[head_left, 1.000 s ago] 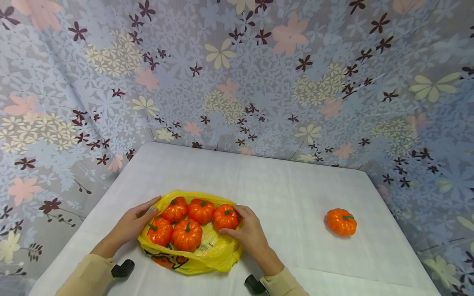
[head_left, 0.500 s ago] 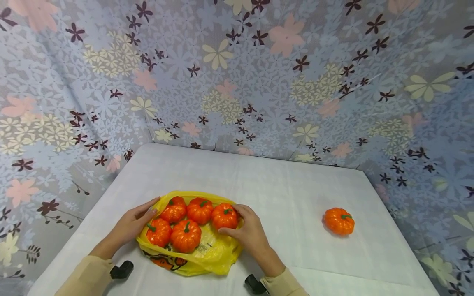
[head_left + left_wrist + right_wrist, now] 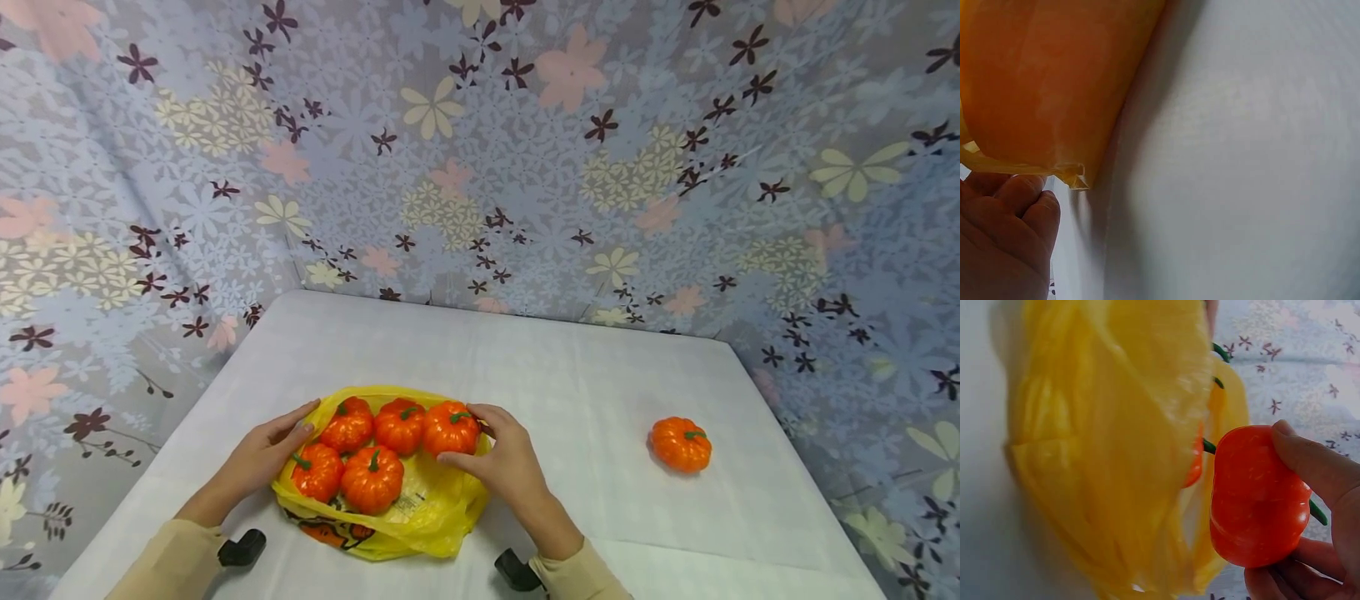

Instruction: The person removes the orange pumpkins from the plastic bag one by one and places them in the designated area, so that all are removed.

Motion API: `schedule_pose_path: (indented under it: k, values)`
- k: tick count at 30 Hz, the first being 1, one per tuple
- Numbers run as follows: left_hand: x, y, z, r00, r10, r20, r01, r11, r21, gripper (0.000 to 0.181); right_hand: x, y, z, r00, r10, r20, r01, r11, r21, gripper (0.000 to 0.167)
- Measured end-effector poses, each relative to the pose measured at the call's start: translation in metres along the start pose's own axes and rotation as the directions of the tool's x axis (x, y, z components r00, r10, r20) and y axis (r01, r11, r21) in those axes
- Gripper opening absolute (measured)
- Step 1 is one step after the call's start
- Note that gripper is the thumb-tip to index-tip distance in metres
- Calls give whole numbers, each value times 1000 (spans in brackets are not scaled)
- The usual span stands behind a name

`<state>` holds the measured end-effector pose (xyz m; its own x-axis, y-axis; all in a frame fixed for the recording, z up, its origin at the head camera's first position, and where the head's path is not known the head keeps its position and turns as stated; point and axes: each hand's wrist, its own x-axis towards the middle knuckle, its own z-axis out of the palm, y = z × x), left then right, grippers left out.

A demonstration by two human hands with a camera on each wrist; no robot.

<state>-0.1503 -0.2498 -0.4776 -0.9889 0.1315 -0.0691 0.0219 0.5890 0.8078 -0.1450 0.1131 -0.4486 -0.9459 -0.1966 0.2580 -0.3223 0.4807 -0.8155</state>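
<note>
head view: the bag gapes on the desk at lower left, four pumpkins inside. the left hand pinches its rim; the right hand grips a fifth pumpkin at its right side. the lone pumpkin sits far right. the limp rim could snag on that fifth one and spill the rest, or the glossy skin could slip from the fingers.

left wrist view: if the thin film tears, the pinch fails. the thumb is not clearly visible; orange shows vaguely through the film.

right wrist view: a fold hides most of the others; whether it touches the held one is unclear.
</note>
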Motion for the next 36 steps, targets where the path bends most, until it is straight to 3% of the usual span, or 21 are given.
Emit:
schedule_pose_path:
  k: [12,36]
  values:
    - [1,-3,0,1000,-17,8,18,1000,-15,65,5,0,-21,998,19,-56,-19,1000,10,71]
    - [2,0,0,999,-48,23,48,999,-6,66,-9,47,-95,958,193,-210,-215,973,-85,77]
